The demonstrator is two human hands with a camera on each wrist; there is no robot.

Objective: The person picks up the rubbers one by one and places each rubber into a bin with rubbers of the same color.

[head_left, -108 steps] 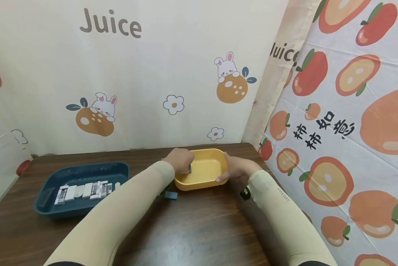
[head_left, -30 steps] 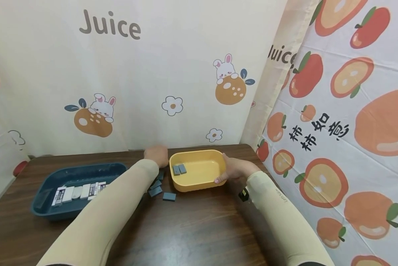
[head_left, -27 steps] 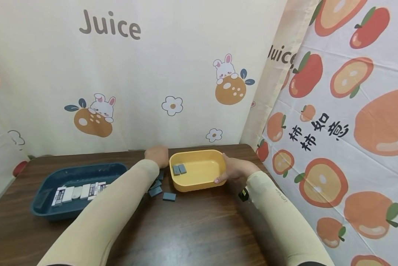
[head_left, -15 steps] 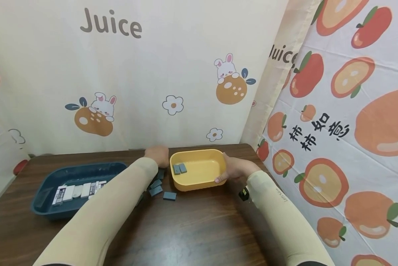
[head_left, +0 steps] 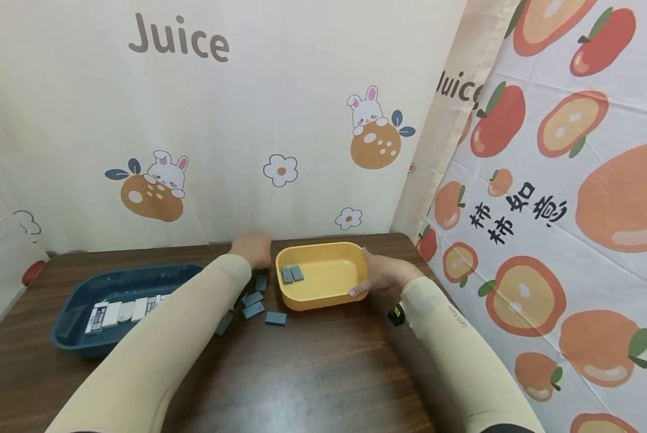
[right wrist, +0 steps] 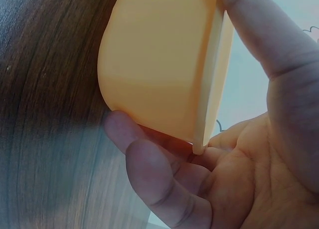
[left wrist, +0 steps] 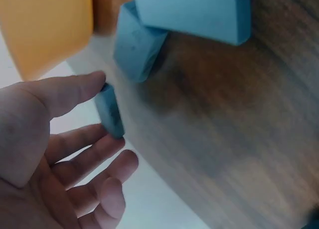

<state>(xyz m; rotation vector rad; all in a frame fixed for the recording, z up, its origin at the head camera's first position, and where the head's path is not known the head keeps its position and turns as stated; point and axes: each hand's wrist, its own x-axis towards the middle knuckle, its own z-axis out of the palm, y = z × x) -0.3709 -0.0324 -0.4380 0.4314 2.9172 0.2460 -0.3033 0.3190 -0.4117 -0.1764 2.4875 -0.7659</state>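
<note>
My left hand [head_left: 251, 251] is at the table's back, left of the yellow plastic tray [head_left: 331, 296]. In the left wrist view its thumb and fingertips pinch a small blue-grey rectangular block [left wrist: 110, 111] by its ends. The head view hides this block behind the hand. Two similar blocks [head_left: 297, 273] lie side by side at the tray's left end. Several more, among them one block [head_left: 276, 319], are scattered on the table left of the tray. My right hand [head_left: 379, 273] grips the tray's right end, its thumb [right wrist: 269, 29] near the rim and fingers against the wall.
A dark blue tray [head_left: 66, 322] stands on the left, holding a row of white pieces [head_left: 124, 312], some with dark printed sleeves. My left forearm partly covers it. Patterned cloth [head_left: 220, 132] hangs behind and right of the brown table [head_left: 307, 379].
Earlier my left hand was inside the yellow tray with a block. It has since moved out to the left, and two blocks show in the tray. My right hand stays on the tray.
</note>
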